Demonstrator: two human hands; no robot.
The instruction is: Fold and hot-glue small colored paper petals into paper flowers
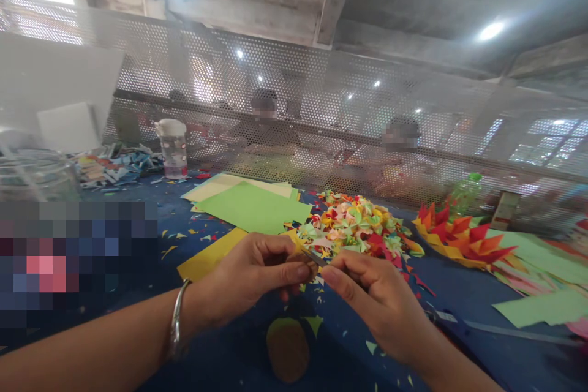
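Observation:
My left hand (271,269), with a silver bangle on its wrist, pinches a small piece of yellow paper (294,236) between thumb and fingers. My right hand (372,294) is closed on a slim metal tool (316,257) whose tip reaches the left fingertips; its exact kind is hard to make out. Just beyond the hands lies a heap of small folded paper pieces (358,220) in yellow, pink, green and red. A yellow sheet (204,257) is partly behind my left hand. Below the hands rests a brown oval object (288,349) with a green upper edge.
Green and cream paper sheets (252,205) lie behind the left hand. Red-orange pointed paper shapes (463,239), a green-capped bottle (466,193) and pale green sheets (542,303) are at right. A lidded cup (173,147) stands at left. A perforated screen (321,110) closes off the back.

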